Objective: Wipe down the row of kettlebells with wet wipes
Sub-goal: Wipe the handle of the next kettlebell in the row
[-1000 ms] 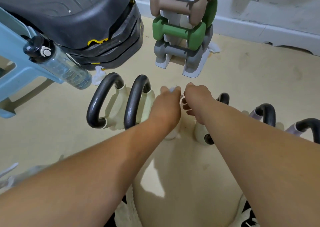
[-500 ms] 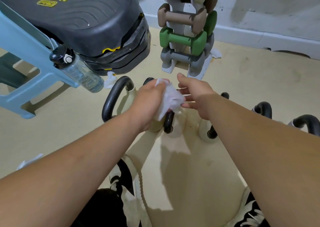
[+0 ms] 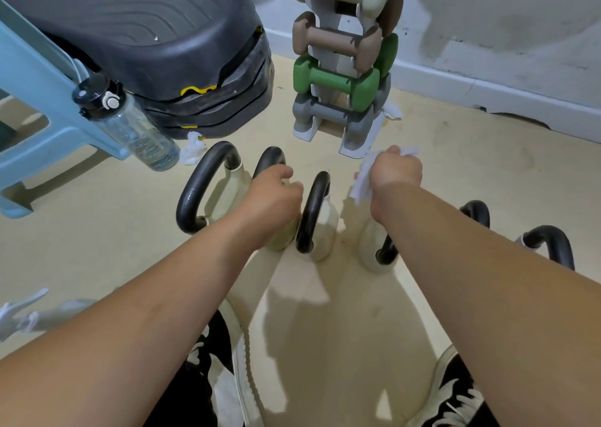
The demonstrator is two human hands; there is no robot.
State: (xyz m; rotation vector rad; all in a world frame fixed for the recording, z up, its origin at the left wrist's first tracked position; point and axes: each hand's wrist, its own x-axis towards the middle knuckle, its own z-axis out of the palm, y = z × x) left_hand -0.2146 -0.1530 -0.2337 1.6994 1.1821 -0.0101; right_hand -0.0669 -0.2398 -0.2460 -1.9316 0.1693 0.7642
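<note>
mid-task, i judge: the right hand [image 3: 395,174] clutches a wet wipe [image 3: 359,184] above the fourth kettlebell [image 3: 370,244] in the row; the left hand [image 3: 273,199] seemingly curls round the handle of the second kettlebell [image 3: 268,160]; which bells are clean does not show; the two end kettlebells [image 3: 549,244] likely remain.

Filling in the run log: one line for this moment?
left hand: grips second kettlebell handle | right hand: holds wet wipe

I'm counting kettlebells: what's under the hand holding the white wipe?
Under the right hand and its crumpled white wet wipe stands a cream kettlebell with a black handle. The forearm covers its top and most of the handle.
</note>
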